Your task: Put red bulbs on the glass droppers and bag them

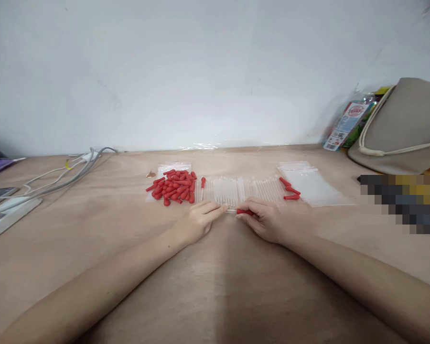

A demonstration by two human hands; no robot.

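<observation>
Between my hands, just above the table, lies a clear dropper tube (231, 210). My left hand (199, 220) pinches the tube from the left. My right hand (263, 220) grips a red rubber bulb (244, 211) at the tube's right end; how far the bulb sits over the tube is hidden by my fingers. Behind my hands a row of clear tubes (232, 188) lies side by side. One dropper with a red bulb (203, 181) on it lies at the row's left end. A pile of loose red bulbs (174, 186) is left of the row, and several more bulbs (290, 190) lie to its right.
Clear plastic zip bags (313, 186) lie at right, another bag (174, 167) under the bulb pile. Cables (62, 179) and a white power strip (16, 215) are at far left. A plastic bottle (351, 119) and a beige drawstring bag (408, 124) stand at back right against the wall.
</observation>
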